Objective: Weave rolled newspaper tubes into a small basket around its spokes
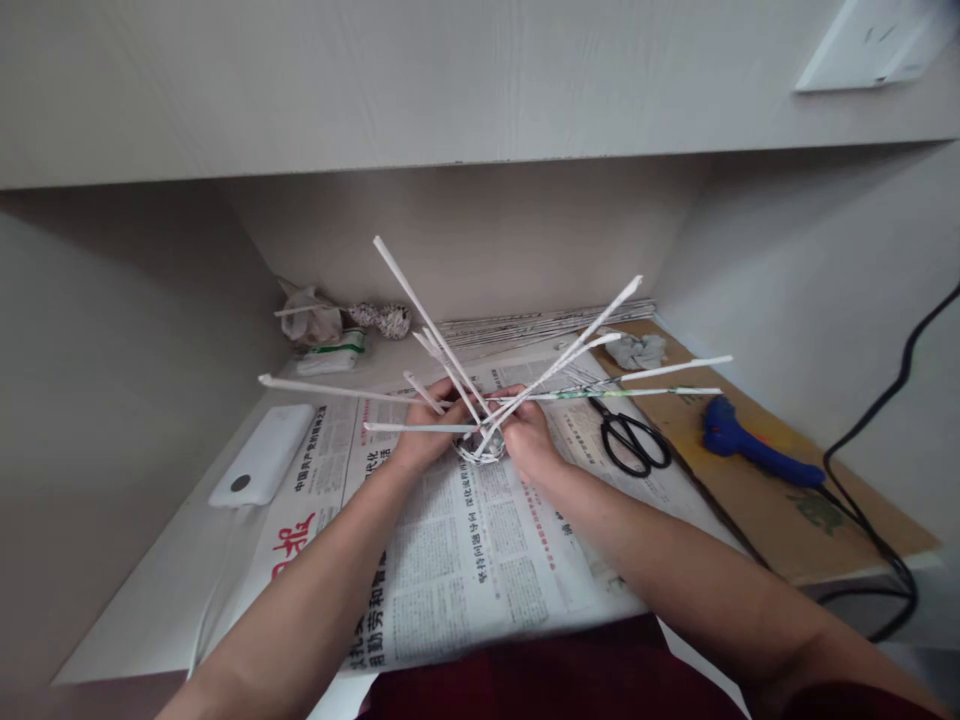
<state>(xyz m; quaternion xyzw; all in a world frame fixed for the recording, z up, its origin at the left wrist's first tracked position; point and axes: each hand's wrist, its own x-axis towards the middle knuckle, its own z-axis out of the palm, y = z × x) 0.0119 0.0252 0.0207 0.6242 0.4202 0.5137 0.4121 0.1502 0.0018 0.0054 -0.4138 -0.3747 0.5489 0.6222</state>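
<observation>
Between my hands is a small woven paper basket (480,449), with rolled-paper sticks (431,325) fanning out from it in several directions. My left hand (426,435) wraps round its left side, fingers closed among the sticks. On the opposite side my right hand (526,440) grips the weave, thumb and fingers bent near the stick bases. The fingertips are partly hidden by sticks. A newspaper sheet (442,560) lies under both hands. Just right of my right hand rest black-handled scissors (636,443), their blades pointing away from me.
A blue glue gun (757,450) with a black cord (904,375) lies on cardboard (847,520) at right. A white power bank (262,455) sits at left. Paper sticks (517,328), a plastic bag (307,315) and a patterned woven piece (391,320) line the back. A panel (450,90) overhangs the desk.
</observation>
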